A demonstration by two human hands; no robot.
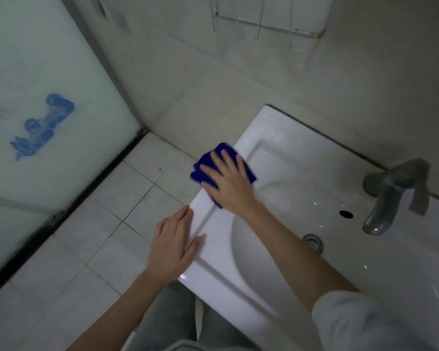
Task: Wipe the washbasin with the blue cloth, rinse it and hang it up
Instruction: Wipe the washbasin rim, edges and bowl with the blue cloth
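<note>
From my head camera, looking down, my right hand (227, 181) lies flat with fingers spread and straight on the blue cloth (205, 165), pressing it onto the left rim of the washbasin (269, 138). I am not gripping it. The cloth is bunched under my palm, and its outer edge seems to hang just past the rim over the tiled floor (107, 224). My left hand (174, 247) is open too, fingers together, resting on the same rim nearer to me, well short of the cloth. The rim's long line runs from my left hand away towards the wall, so I judge the next stroke goes along it or right, down into the bowl. That way is clear as far as the drain (312, 243), with the tap (393, 196) beyond. The basin edge on the left is the limit. The wire rack (264, 24) hangs on the wall above.
</note>
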